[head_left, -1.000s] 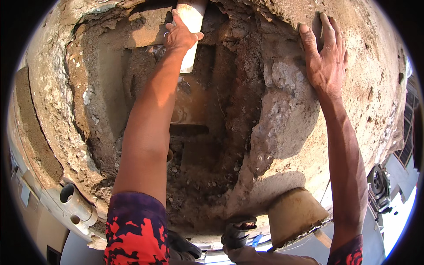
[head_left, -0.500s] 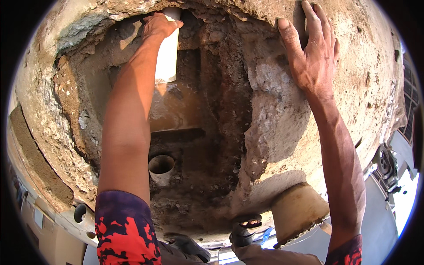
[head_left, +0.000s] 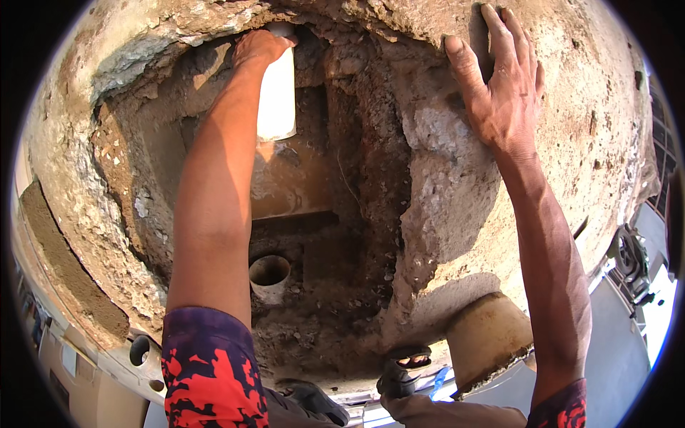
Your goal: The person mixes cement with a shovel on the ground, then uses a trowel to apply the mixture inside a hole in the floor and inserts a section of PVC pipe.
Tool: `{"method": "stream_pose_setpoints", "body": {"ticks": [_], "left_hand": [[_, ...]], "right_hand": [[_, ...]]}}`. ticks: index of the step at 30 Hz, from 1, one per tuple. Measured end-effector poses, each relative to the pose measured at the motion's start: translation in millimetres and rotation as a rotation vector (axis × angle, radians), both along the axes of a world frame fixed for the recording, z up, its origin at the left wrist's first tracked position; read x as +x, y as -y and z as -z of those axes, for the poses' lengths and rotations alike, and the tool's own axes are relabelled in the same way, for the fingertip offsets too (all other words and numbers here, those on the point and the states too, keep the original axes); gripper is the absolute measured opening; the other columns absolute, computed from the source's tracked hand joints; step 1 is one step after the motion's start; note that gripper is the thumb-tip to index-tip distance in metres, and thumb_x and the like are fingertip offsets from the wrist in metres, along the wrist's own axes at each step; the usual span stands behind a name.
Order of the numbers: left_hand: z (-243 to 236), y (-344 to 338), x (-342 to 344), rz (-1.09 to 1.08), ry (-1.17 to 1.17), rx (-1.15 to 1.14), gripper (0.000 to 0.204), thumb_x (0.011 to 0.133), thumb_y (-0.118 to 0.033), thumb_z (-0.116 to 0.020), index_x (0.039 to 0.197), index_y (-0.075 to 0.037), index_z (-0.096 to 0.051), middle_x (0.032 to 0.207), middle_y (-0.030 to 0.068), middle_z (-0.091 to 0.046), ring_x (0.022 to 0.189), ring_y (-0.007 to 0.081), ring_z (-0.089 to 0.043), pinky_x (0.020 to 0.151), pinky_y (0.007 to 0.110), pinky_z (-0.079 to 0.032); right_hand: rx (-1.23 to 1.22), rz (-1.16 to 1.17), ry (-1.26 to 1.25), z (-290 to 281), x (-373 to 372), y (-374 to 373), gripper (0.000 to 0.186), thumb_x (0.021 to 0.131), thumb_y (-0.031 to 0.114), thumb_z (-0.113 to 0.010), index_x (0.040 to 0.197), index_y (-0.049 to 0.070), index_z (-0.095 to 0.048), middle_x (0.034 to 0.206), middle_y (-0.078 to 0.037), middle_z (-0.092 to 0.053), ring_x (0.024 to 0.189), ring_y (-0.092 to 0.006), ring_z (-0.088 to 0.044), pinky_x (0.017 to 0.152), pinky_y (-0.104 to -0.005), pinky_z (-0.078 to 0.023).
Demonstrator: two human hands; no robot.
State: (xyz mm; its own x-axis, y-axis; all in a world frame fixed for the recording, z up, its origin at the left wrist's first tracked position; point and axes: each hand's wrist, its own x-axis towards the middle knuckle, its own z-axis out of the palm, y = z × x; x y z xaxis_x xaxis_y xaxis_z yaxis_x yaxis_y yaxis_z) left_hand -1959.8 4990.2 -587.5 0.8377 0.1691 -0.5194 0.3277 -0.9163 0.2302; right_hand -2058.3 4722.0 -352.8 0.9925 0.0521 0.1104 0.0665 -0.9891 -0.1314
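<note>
My left hand point(head_left: 260, 48) reaches into the far end of a rough hole broken in the wall. Its fingers wrap round the upper part of a white plastic pipe point(head_left: 277, 100), which catches bright sun. The pipe's lower end stops over a wet-looking brown slab point(head_left: 296, 178). Flat against the wall surface point(head_left: 457, 214), right of the hole, rests my right hand point(head_left: 503, 85), fingers spread and holding nothing. Nearer to me in the hole, an open-mouthed pipe stub point(head_left: 270, 278) sticks up.
Jagged broken edges ring the hole point(head_left: 396, 235). A square-edged slab point(head_left: 492, 335) stands near my sandalled foot point(head_left: 403, 371) at the lower right. Another round pipe opening point(head_left: 140, 349) shows at the lower left. Dark machinery point(head_left: 631, 264) sits at the far right.
The whole view has shifted slightly, so the hole and pipes sit a little further right and lower. Both hands keep their places, the left on the pipe, the right on the wall.
</note>
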Motion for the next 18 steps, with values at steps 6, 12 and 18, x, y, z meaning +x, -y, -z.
{"method": "stream_pose_setpoints", "body": {"ticks": [6, 12, 18], "left_hand": [[-17, 17, -6, -0.018, 0.026, 0.074, 0.052, 0.082, -0.043, -0.063, 0.113, -0.002, -0.065, 0.120, 0.0194, -0.060, 0.111, 0.0331, -0.057, 0.092, 0.043, -0.046], [-7, 9, 8, 0.042, 0.018, 0.074, 0.051, 0.082, -0.042, -0.059, 0.110, 0.000, -0.065, 0.117, 0.0215, -0.061, 0.110, 0.0350, -0.058, 0.093, 0.042, -0.045], [-14, -2, 10, 0.044, -0.034, 0.054, 0.054, 0.082, -0.043, -0.055, 0.111, 0.002, -0.064, 0.119, 0.0236, -0.059, 0.112, 0.0375, -0.056, 0.096, 0.042, -0.043]], "right_hand": [[-0.020, -0.006, -0.040, -3, 0, 2, 0.068, 0.089, 0.048, -0.050, 0.136, -0.001, -0.040, 0.142, -0.025, -0.034, 0.134, -0.0385, -0.030, 0.110, -0.0482, -0.020], [-0.035, 0.033, -0.089, -6, 2, 1, 0.069, 0.088, 0.048, -0.051, 0.136, 0.000, -0.040, 0.142, -0.025, -0.034, 0.134, -0.0386, -0.028, 0.109, -0.0510, -0.020], [0.022, -0.010, -0.013, 0, -2, 4, 0.069, 0.087, 0.049, -0.051, 0.137, 0.002, -0.040, 0.143, -0.022, -0.033, 0.135, -0.0381, -0.028, 0.109, -0.0543, -0.019]]}}
